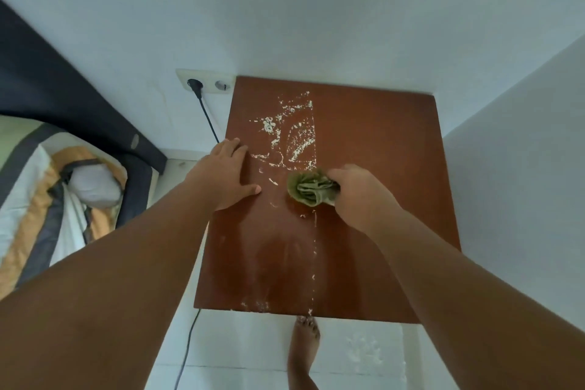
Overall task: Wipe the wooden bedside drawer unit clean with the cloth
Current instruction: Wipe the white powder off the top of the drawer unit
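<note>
The reddish-brown wooden top of the bedside drawer unit point(380, 152) fills the middle of the view. White powdery residue point(294, 133) streaks its far-left part, and a thin white line runs down toward the front edge. My right hand point(364, 196) grips a bunched green cloth point(308, 188) pressed on the top just below the residue. My left hand point(226, 174) lies flat with fingers spread on the unit's left edge.
White walls close in behind and on the right. A double wall socket point(205, 83) with a black plug and cable point(207, 117) sits left of the unit. A bed with dark headboard and striped bedding point(47, 187) lies at left. A bare foot point(305, 345) stands on the white floor.
</note>
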